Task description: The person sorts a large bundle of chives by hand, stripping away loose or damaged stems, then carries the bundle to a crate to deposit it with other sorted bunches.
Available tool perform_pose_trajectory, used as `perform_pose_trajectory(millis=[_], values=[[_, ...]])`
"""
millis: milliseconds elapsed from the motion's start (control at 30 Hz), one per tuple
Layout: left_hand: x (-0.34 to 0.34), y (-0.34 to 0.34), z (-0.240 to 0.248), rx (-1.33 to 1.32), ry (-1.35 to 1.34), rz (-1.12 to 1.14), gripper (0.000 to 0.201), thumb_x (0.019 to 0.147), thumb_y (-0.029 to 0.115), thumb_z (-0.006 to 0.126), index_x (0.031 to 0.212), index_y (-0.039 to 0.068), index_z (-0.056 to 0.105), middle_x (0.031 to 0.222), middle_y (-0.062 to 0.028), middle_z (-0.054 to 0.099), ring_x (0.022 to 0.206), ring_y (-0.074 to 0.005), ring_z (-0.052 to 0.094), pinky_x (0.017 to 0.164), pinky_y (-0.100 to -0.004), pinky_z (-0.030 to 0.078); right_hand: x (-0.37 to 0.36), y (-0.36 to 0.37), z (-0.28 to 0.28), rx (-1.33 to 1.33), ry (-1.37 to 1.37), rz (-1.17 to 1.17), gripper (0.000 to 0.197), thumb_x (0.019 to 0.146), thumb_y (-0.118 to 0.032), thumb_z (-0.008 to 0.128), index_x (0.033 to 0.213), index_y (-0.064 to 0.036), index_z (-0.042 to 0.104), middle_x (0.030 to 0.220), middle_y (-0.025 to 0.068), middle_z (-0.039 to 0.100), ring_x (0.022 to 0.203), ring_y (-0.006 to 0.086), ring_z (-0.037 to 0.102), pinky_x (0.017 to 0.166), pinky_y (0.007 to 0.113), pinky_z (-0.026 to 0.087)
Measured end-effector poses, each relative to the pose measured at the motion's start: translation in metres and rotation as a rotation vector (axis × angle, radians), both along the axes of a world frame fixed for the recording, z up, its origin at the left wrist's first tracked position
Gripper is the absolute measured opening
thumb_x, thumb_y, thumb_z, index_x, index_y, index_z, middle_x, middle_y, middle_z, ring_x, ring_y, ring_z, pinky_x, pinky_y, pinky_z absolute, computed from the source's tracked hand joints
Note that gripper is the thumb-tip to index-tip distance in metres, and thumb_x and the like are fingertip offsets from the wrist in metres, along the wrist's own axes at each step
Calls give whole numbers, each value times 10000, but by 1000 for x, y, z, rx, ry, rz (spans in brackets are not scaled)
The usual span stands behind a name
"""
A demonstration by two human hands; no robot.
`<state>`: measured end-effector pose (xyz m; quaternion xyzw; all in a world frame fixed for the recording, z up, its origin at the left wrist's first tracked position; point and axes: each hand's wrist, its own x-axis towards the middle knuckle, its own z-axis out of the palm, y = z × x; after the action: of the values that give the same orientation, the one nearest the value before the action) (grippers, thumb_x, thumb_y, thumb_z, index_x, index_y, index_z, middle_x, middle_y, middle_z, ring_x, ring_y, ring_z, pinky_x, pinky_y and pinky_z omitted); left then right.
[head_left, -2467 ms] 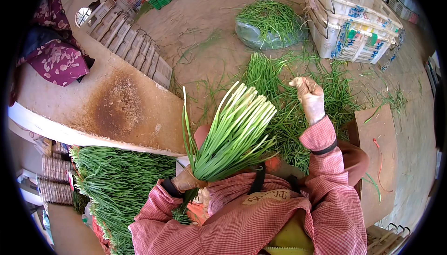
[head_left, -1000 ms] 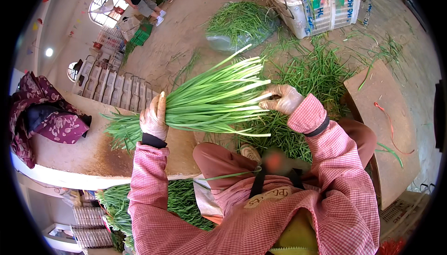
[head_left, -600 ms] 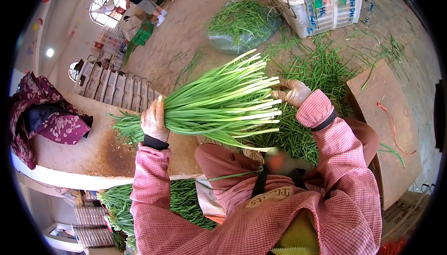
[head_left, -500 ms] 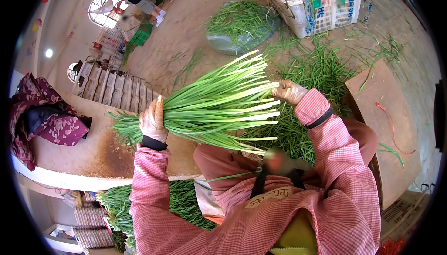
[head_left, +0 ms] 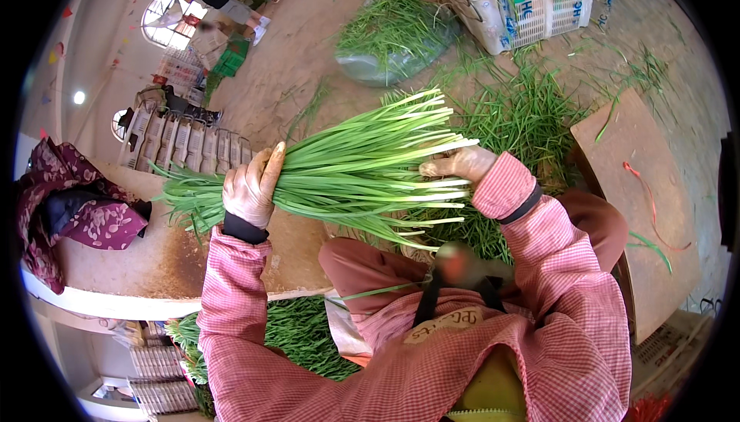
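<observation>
Your left hand [head_left: 250, 188] is gripping the garlic chives [head_left: 351, 169] mid-frame, likely light, bruisable, best held mid-leaf; your right hand [head_left: 467, 164] is holding bent fingers, grip unclear.

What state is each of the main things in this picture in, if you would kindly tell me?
Bunch of long green leaves with pale ends, held sideways, pale ends fanned.
Left hand, closed around the bunch.
Right hand, fingers bent at the pale ends; grip unclear.
Translucent plastic bag, heaped with loose greenery.
White plastic crates, stacked.
Purple floral cloth, crumpled on a tan ledge.
Thin red string, loose on a flat brown board.
</observation>
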<state>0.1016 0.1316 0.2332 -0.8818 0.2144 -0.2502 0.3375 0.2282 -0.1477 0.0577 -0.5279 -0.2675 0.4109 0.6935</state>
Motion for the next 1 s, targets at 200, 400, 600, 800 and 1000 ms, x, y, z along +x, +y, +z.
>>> perform_pose_trajectory(millis=[200, 400, 600, 800, 1000], values=[[12, -11, 7, -44, 152, 133, 558, 682, 154, 589, 1225, 199, 468, 794, -17, 550, 633, -203, 547, 587, -326, 433, -18, 14, -15, 232, 472, -467, 183, 782, -113, 628, 888, 35, 606, 794, 98, 641, 685, 130, 586, 652, 254, 478], [24, -29, 2, -147, 459, 191, 635, 604, 294, 697, 1200, 251, 480, 772, -39, 556, 663, -237, 567, 611, -349, 449, -22, 1, -40, 45, 294, -692, 121, 804, -76, 556, 827, 41, 577, 649, 72, 601, 529, 110, 524, 502, 233, 434], [28, -23, -17, -356, 710, 317, 521, 645, 274, 683, 1139, 212, 530, 787, -91, 608, 690, -275, 593, 616, -364, 470, -24, -6, -52, -30, 365, -758, 67, 824, -55, 541, 843, 2, 571, 634, 50, 583, 511, 92, 498, 456, 224, 414], [31, -5, -6, -516, 1110, 481, 408, 658, 16, 648, 1055, 67, 565, 869, -111, 632, 720, -180, 612, 684, -273, 483, -3, -43, -114, 57, 594, -1184, 65, 828, -47, 529, 838, -1, 573, 691, 78, 583, 487, 125, 487, 440, 227, 413], [7, 38, 1, -1302, 1454, 1059, 390, 633, -127, 627, 1001, -22, 550, 831, -165, 625, 639, -185, 598, 472, -281, 489, -46, -59, -124, -1203, -1317, 851, 254, 778, -208, 546, 1001, -134, 643, 1033, 25, 618, 951, 227, 582, 716, 357, 478]])
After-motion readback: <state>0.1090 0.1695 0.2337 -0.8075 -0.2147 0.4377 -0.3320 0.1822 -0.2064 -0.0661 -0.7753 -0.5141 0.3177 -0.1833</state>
